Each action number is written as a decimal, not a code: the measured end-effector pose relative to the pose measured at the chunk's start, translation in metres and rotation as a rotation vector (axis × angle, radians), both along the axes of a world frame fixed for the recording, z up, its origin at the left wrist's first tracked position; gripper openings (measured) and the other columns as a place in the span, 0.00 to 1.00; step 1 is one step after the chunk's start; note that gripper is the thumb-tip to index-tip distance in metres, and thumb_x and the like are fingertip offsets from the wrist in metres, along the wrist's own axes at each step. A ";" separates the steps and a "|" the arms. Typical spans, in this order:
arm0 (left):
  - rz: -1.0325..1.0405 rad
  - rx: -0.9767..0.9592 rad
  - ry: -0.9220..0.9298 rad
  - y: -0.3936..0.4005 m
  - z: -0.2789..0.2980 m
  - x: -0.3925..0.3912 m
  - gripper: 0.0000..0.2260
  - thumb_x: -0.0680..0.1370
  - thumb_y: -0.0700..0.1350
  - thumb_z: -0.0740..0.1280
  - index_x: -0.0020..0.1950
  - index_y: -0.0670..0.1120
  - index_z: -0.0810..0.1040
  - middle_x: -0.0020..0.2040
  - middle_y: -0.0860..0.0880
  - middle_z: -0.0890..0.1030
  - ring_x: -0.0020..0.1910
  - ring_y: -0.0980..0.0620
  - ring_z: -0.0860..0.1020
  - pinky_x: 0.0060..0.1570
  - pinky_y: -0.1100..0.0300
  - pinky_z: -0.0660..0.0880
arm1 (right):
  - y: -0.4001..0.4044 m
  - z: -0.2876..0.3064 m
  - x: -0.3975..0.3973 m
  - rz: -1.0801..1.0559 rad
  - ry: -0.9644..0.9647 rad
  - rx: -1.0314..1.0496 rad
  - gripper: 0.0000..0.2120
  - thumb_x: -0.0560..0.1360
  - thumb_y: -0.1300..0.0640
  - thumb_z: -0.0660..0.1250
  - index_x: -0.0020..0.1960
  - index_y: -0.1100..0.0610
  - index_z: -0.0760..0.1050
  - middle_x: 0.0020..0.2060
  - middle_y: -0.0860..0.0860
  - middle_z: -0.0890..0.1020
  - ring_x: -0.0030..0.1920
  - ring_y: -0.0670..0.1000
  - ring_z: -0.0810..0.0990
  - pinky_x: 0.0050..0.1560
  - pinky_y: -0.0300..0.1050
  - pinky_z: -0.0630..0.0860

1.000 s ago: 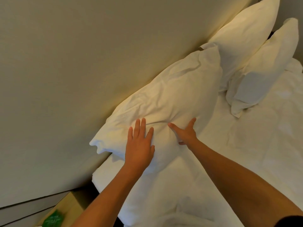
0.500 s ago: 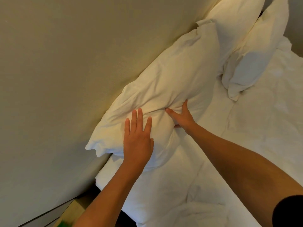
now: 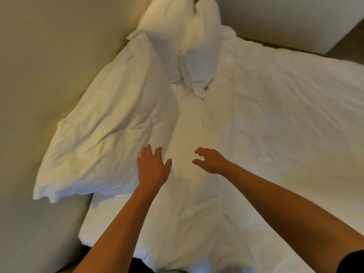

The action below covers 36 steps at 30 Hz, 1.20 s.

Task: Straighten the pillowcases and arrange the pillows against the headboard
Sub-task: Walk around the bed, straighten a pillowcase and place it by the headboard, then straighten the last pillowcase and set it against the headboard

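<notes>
A large white pillow (image 3: 110, 131) with a creased case leans against the beige headboard (image 3: 49, 66) at the left. Farther along the headboard stand two more white pillows, one (image 3: 167, 30) against the board and one (image 3: 202, 50) leaning in front of it. My left hand (image 3: 152, 167) hovers flat with spread fingers at the near pillow's right edge, holding nothing. My right hand (image 3: 211, 161) is off the pillow over the white sheet (image 3: 275, 134), fingers loosely curled and apart, empty.
The rumpled white sheet covers the mattress to the right and toward me. A pale wall or cabinet (image 3: 285, 18) stands beyond the bed's far side, with a strip of brown floor (image 3: 346, 46) next to it. The mattress corner (image 3: 86, 239) ends at lower left.
Both hands have come off the near pillow and drawn back toward me. The view has swung right, showing more of the bed; the pillow stays leaning on the headboard.
</notes>
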<state>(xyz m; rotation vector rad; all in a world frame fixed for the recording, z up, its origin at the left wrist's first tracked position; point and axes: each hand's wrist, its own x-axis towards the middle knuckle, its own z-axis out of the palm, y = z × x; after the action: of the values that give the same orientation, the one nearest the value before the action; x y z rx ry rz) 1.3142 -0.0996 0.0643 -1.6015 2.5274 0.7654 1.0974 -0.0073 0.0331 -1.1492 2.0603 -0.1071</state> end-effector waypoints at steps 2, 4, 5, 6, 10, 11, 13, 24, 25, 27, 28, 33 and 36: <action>-0.076 0.024 0.009 0.038 0.004 -0.045 0.27 0.82 0.58 0.62 0.78 0.48 0.66 0.81 0.39 0.60 0.81 0.39 0.55 0.78 0.42 0.57 | 0.073 0.008 -0.038 -0.058 0.038 0.030 0.27 0.82 0.40 0.65 0.76 0.52 0.70 0.70 0.54 0.78 0.68 0.56 0.77 0.68 0.51 0.73; -0.150 0.035 0.023 0.082 0.008 -0.092 0.26 0.82 0.58 0.63 0.77 0.47 0.69 0.80 0.39 0.63 0.80 0.40 0.59 0.77 0.43 0.60 | 0.150 0.011 -0.076 -0.116 0.074 0.074 0.26 0.83 0.39 0.63 0.75 0.52 0.70 0.70 0.54 0.78 0.67 0.56 0.77 0.68 0.52 0.74; -0.191 0.037 0.028 0.107 0.009 -0.118 0.26 0.81 0.57 0.64 0.76 0.47 0.70 0.79 0.39 0.65 0.79 0.40 0.60 0.76 0.44 0.61 | 0.191 0.011 -0.096 -0.146 0.090 0.098 0.26 0.83 0.39 0.63 0.75 0.52 0.70 0.69 0.54 0.78 0.67 0.56 0.77 0.68 0.52 0.74; -0.236 0.038 0.030 0.134 0.010 -0.144 0.25 0.81 0.57 0.64 0.76 0.47 0.70 0.78 0.39 0.66 0.78 0.41 0.61 0.75 0.45 0.62 | 0.232 0.011 -0.115 -0.181 0.100 0.121 0.26 0.83 0.39 0.62 0.75 0.52 0.70 0.69 0.54 0.77 0.68 0.55 0.77 0.68 0.52 0.74; -0.380 0.091 0.040 0.248 0.008 -0.246 0.24 0.81 0.57 0.64 0.74 0.46 0.72 0.75 0.40 0.70 0.75 0.41 0.66 0.72 0.45 0.67 | 0.387 0.007 -0.185 -0.344 0.113 0.182 0.25 0.83 0.39 0.61 0.74 0.52 0.71 0.70 0.54 0.76 0.69 0.56 0.76 0.67 0.51 0.74; -0.407 0.119 0.039 0.278 0.005 -0.272 0.24 0.81 0.57 0.64 0.74 0.47 0.72 0.75 0.41 0.70 0.74 0.42 0.68 0.71 0.45 0.68 | 0.422 0.003 -0.202 -0.392 0.112 0.188 0.25 0.83 0.39 0.62 0.74 0.52 0.71 0.70 0.54 0.76 0.69 0.56 0.76 0.66 0.51 0.74; -0.460 0.167 0.034 0.337 -0.005 -0.320 0.23 0.81 0.58 0.64 0.73 0.48 0.73 0.73 0.43 0.73 0.72 0.43 0.71 0.68 0.47 0.71 | 0.485 -0.009 -0.230 -0.468 0.104 0.192 0.25 0.83 0.39 0.62 0.74 0.53 0.71 0.69 0.55 0.76 0.68 0.57 0.76 0.66 0.51 0.74; -0.515 0.357 -0.057 0.543 -0.073 -0.472 0.22 0.80 0.58 0.64 0.71 0.50 0.75 0.70 0.45 0.74 0.71 0.44 0.71 0.66 0.48 0.71 | 0.675 -0.074 -0.344 -0.698 0.083 0.174 0.26 0.83 0.41 0.64 0.76 0.53 0.70 0.72 0.57 0.73 0.71 0.59 0.73 0.68 0.53 0.74; -0.501 0.359 -0.061 0.549 -0.080 -0.484 0.22 0.80 0.57 0.64 0.71 0.50 0.75 0.70 0.45 0.74 0.71 0.44 0.70 0.66 0.48 0.71 | 0.681 -0.079 -0.355 -0.707 0.102 0.157 0.27 0.83 0.41 0.64 0.77 0.53 0.69 0.73 0.57 0.71 0.72 0.59 0.72 0.68 0.53 0.74; -0.462 0.361 -0.058 0.558 -0.095 -0.509 0.22 0.80 0.57 0.63 0.71 0.50 0.74 0.70 0.45 0.74 0.71 0.43 0.70 0.65 0.48 0.71 | 0.690 -0.090 -0.377 -0.717 0.149 0.129 0.29 0.83 0.41 0.64 0.79 0.53 0.66 0.78 0.58 0.67 0.76 0.59 0.68 0.71 0.55 0.73; -0.441 0.361 -0.048 0.562 -0.102 -0.522 0.22 0.80 0.57 0.63 0.71 0.50 0.74 0.70 0.45 0.74 0.71 0.44 0.70 0.65 0.48 0.71 | 0.693 -0.096 -0.389 -0.714 0.173 0.118 0.31 0.83 0.41 0.64 0.81 0.53 0.63 0.80 0.58 0.63 0.78 0.60 0.65 0.73 0.56 0.72; -0.401 0.347 0.018 0.582 -0.138 -0.589 0.23 0.80 0.58 0.63 0.73 0.49 0.73 0.69 0.45 0.74 0.71 0.44 0.70 0.66 0.48 0.71 | 0.699 -0.127 -0.445 -0.690 0.315 0.122 0.45 0.77 0.29 0.62 0.85 0.48 0.51 0.85 0.58 0.49 0.84 0.63 0.49 0.77 0.67 0.63; -0.444 0.315 0.008 0.590 -0.166 -0.620 0.24 0.80 0.59 0.63 0.72 0.49 0.72 0.68 0.44 0.75 0.69 0.43 0.71 0.64 0.47 0.71 | 0.704 -0.152 -0.460 -0.701 0.361 0.147 0.51 0.73 0.21 0.57 0.85 0.45 0.44 0.85 0.57 0.44 0.84 0.63 0.45 0.75 0.72 0.62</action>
<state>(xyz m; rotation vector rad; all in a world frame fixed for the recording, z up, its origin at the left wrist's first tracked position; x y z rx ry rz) 0.6938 0.4902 -0.1017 -0.9012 2.4698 1.0366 0.6374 0.6970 -0.1185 -0.3292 2.6634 -0.0868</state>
